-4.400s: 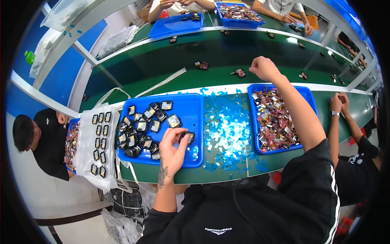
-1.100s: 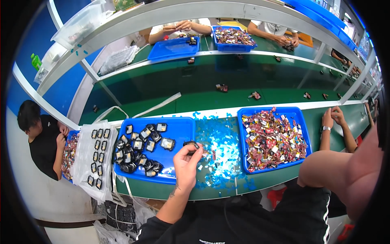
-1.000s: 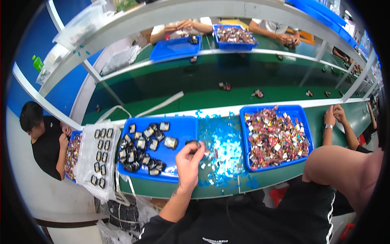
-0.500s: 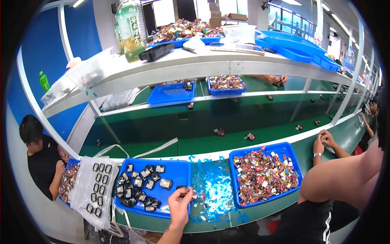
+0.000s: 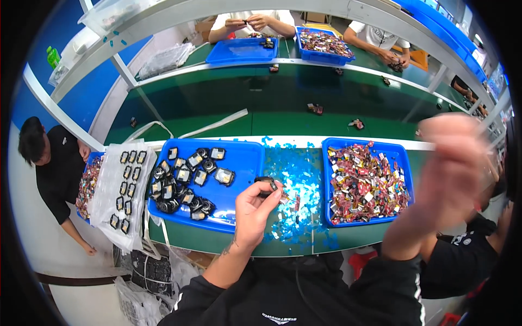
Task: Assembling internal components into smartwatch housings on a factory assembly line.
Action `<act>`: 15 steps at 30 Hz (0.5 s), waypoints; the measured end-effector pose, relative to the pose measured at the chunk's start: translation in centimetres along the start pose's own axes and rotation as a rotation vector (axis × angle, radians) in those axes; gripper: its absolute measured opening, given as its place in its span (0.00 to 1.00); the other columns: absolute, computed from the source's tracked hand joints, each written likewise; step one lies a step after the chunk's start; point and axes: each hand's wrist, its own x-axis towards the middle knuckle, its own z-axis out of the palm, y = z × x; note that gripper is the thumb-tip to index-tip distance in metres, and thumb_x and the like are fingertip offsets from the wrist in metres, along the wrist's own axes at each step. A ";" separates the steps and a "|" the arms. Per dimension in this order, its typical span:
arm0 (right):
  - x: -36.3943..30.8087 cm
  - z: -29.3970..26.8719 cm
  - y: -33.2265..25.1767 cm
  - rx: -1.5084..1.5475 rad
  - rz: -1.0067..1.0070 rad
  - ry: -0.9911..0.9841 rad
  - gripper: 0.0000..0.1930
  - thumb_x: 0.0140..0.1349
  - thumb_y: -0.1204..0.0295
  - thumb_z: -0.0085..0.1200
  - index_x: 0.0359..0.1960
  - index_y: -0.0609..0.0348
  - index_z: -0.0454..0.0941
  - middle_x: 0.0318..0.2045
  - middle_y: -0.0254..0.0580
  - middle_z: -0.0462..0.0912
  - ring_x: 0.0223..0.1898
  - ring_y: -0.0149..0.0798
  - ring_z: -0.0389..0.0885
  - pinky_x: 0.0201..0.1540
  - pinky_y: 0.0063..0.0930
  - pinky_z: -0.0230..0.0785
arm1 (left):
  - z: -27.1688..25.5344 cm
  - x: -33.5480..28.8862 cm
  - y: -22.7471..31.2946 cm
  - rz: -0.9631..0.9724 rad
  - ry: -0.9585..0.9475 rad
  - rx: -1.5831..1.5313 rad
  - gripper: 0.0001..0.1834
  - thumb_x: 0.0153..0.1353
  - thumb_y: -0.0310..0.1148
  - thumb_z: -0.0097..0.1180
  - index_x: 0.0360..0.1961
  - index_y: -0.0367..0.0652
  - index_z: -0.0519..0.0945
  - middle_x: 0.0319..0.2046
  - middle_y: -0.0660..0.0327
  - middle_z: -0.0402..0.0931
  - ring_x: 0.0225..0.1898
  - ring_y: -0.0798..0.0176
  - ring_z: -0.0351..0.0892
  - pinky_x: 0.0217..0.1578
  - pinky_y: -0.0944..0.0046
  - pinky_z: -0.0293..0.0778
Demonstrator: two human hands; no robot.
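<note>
My left hand [image 5: 253, 215] pinches a small black part [image 5: 265, 181] between thumb and fingers, just past the right edge of a blue tray [image 5: 244, 157]. In that tray lie several black parts [image 5: 184, 175] with pale rectangular faces, mostly toward its left side. Raised on the right is my right hand [image 5: 454, 144], smeared by motion, so its fingers and anything in them cannot be made out. It is nearest a second blue tray [image 5: 327, 187], heaped with small red, white and dark pieces [image 5: 364, 185]. Between the trays, small shiny blue film pieces [image 5: 299, 190] lie scattered over the green surface.
A white sheet [image 5: 103, 190] with black parts in rows lies left, near a person in black [image 5: 51, 163]. Beyond a white rail [image 5: 293, 142] runs a green belt [image 5: 206, 98] carrying loose parts. Other people work across it. A white frame beam [image 5: 179, 16] crosses above.
The view has tipped down, so the trays appear higher. My right arm has swung from the right edge, and its hand is now in view, raised. My left hand still holds the black part.
</note>
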 end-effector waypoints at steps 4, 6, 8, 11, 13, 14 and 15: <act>-8.4 7.6 2.5 0.188 0.528 -0.403 0.11 0.55 0.82 0.58 0.40 0.62 0.84 0.29 0.42 0.83 0.33 0.37 0.80 0.36 0.29 0.72 | -0.6 -0.5 -0.4 -0.075 -0.089 -0.020 0.04 0.62 0.20 0.57 0.38 0.33 0.78 0.39 0.60 0.77 0.40 0.70 0.76 0.44 0.70 0.73; -10.7 8.3 2.1 0.266 0.643 -0.435 0.13 0.55 0.82 0.58 0.43 0.63 0.84 0.34 0.44 0.83 0.35 0.35 0.81 0.38 0.26 0.73 | -0.4 -0.7 -0.3 -0.112 -0.115 0.007 0.03 0.61 0.20 0.58 0.37 0.33 0.79 0.40 0.60 0.77 0.41 0.71 0.76 0.43 0.70 0.73; -12.0 8.5 2.2 0.326 0.722 -0.451 0.13 0.55 0.82 0.59 0.43 0.63 0.84 0.34 0.44 0.82 0.35 0.33 0.80 0.36 0.25 0.73 | -0.4 -0.9 0.1 -0.124 -0.248 0.099 0.03 0.61 0.21 0.59 0.36 0.33 0.79 0.39 0.61 0.76 0.41 0.71 0.76 0.42 0.70 0.73; -13.6 8.4 3.0 0.434 0.702 -0.394 0.13 0.55 0.82 0.59 0.43 0.62 0.84 0.33 0.42 0.82 0.34 0.31 0.78 0.36 0.23 0.71 | -0.4 -0.7 0.0 -0.192 -0.274 0.103 0.05 0.60 0.23 0.60 0.36 0.33 0.79 0.39 0.61 0.76 0.39 0.72 0.76 0.41 0.70 0.72; -14.5 8.5 3.1 0.508 0.777 -0.367 0.13 0.55 0.82 0.59 0.43 0.62 0.84 0.33 0.41 0.81 0.33 0.30 0.77 0.36 0.23 0.71 | -0.5 -0.7 -0.1 -0.238 -0.284 0.114 0.05 0.60 0.23 0.61 0.36 0.34 0.80 0.38 0.61 0.76 0.38 0.72 0.76 0.40 0.70 0.72; -14.8 8.5 3.2 0.579 0.849 -0.334 0.13 0.54 0.83 0.59 0.42 0.62 0.84 0.33 0.40 0.81 0.32 0.29 0.76 0.36 0.22 0.70 | -0.6 -0.6 -0.3 -0.215 -0.319 0.154 0.05 0.59 0.24 0.61 0.36 0.34 0.80 0.38 0.61 0.76 0.38 0.72 0.76 0.39 0.70 0.72; -14.9 8.3 3.1 0.622 0.906 -0.331 0.12 0.54 0.83 0.60 0.40 0.63 0.84 0.32 0.39 0.80 0.33 0.30 0.76 0.38 0.22 0.69 | -0.7 -0.5 -0.5 -0.193 -0.354 0.194 0.05 0.59 0.24 0.62 0.35 0.34 0.80 0.37 0.61 0.76 0.38 0.72 0.76 0.38 0.70 0.72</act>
